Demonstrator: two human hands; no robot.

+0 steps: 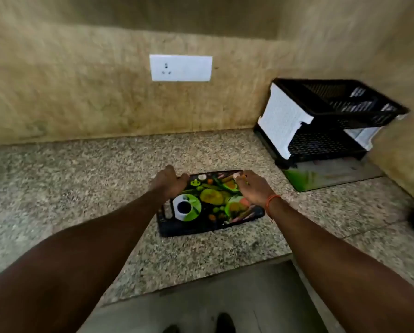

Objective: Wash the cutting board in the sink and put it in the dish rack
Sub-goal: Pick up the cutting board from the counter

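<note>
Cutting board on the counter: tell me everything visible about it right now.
The cutting board is a dark rectangular board, plastic by its look, with a slotted handle at its left end and a bright print of green vegetables, fruit and a cup. It lies on the speckled granite counter. The left hand is at its far left corner, the right hand on its far right edge.

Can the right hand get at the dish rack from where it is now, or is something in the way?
Probably yes. The right hand rests on the cutting board, and the dish rack stands further right against the wall. Only bare counter lies between them. Its top basket looks open from above.
</note>
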